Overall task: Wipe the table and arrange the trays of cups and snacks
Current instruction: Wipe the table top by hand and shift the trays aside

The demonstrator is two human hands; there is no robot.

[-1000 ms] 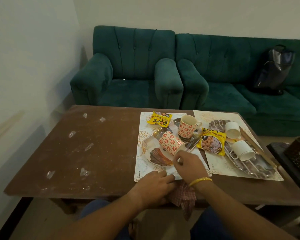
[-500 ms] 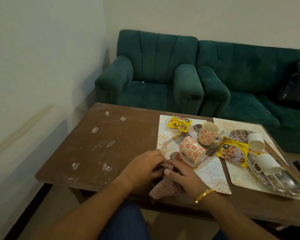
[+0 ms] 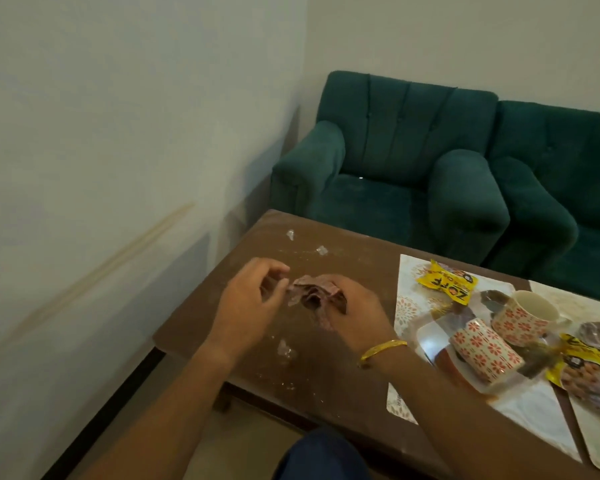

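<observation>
**Cloth gathered in both hands over a littered surface**

Your right hand grips a bunched reddish cloth, its fingers curled round the folds and a gold bangle on the wrist. Your left hand meets it from the other side: thumb and forefinger pinch the cloth's left edge, and the other fingers are loosely curled. The cloth sits over the left half of the brown surface; motion blur hides whether it touches the wood. Clear scraps dot that half, one near your wrists and two toward the far edge. To your right, a patterned mat carries a clear tray. On the tray a flowered cup lies on its side, and an upright cup of the same pattern stands just behind it. One yellow packet rests at the mat's far end, and a second packet lies beside the cups at the frame's right edge. A green armchair stands beyond the surface.
</observation>
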